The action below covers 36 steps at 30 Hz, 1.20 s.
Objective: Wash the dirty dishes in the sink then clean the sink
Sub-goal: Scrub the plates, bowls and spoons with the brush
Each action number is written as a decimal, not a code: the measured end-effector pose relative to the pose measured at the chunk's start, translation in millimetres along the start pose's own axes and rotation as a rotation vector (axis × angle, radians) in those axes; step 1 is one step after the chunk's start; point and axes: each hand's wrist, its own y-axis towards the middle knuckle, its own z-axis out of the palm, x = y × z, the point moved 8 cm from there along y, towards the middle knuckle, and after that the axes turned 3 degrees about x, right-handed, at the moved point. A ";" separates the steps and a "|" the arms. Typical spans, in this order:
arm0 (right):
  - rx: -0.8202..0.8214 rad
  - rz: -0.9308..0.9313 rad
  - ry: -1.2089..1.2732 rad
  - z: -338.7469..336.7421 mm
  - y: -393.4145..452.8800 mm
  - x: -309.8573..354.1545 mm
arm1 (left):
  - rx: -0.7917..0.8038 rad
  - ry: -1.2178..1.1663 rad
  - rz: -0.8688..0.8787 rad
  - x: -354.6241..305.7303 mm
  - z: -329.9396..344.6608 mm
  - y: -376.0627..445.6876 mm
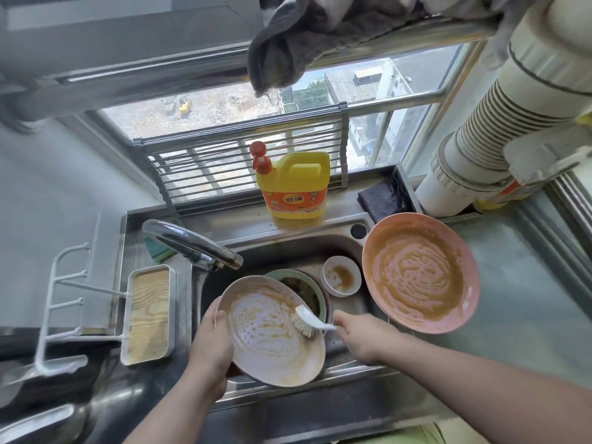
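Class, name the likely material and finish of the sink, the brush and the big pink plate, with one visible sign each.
Sink: stainless steel, brushed; grey metallic sheen with reflections.
Brush: probably glossy white plastic handle; pale stiff bristles, fibre unclear.
Big pink plate: likely matte plastic or melamine; thin, dull rim, though ceramic can't be excluded.

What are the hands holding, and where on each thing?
Left hand grips the plate by its left rim; right hand holds the brush by its handle end.

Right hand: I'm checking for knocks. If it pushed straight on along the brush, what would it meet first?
The right hand points left along the dish brush, whose bristles already touch the soiled plate the left hand holds; that plate comes first.
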 end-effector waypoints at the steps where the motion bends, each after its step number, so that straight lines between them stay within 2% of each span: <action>1: -0.062 -0.003 -0.058 -7.4 11.2 9.1 | 0.046 0.013 -0.015 1.4 6.6 -2.0; 3: -0.183 -0.059 -0.177 -18.4 28.6 38.9 | 0.113 0.062 -0.004 -0.6 17.5 -3.5; 5: -0.250 -0.106 -0.223 -24.3 36.3 62.8 | 0.112 0.097 0.041 -11.5 18.3 1.0; 7: -0.237 -0.068 -0.208 -22.4 37.3 60.6 | 0.068 0.065 0.060 -23.4 10.9 9.6; 9: -0.155 -0.011 -0.171 -6.3 28.7 46.4 | 0.000 0.026 0.110 -34.3 -0.7 21.8; 11: -0.076 0.006 -0.072 19.3 9.1 40.1 | -0.072 0.042 0.187 -42.6 -9.1 31.8; 14: -0.041 -0.113 0.162 44.6 -21.0 67.9 | -0.170 0.054 0.300 -48.6 -10.6 30.8; 18: -0.166 -0.250 0.332 20.6 -23.5 105.5 | -0.090 0.007 0.329 -33.7 11.4 25.1; 20: -0.226 -0.156 0.360 2.2 -13.1 84.9 | -0.044 0.014 0.351 -31.7 19.9 18.2; 23: -0.236 0.034 0.372 10.0 -7.3 32.1 | -0.078 0.017 0.361 -34.7 14.0 15.6; 25: -0.203 -0.012 0.410 38.1 -18.0 34.7 | -0.104 0.041 0.384 -40.1 8.3 15.1; 29: -0.181 -0.240 0.514 58.3 -27.2 89.2 | -0.185 0.138 0.412 -45.6 0.9 5.6; 31: -0.241 -0.212 0.550 40.0 -14.5 82.8 | -0.154 0.121 0.420 -45.6 -1.3 -0.4; 34: -0.375 -0.031 0.499 4.5 -7.1 35.7 | -0.107 0.004 0.399 -44.8 -2.2 -8.3; 36: -0.448 -0.032 0.429 -13.0 -19.9 17.0 | -0.137 -0.076 0.340 -38.6 -4.5 -11.2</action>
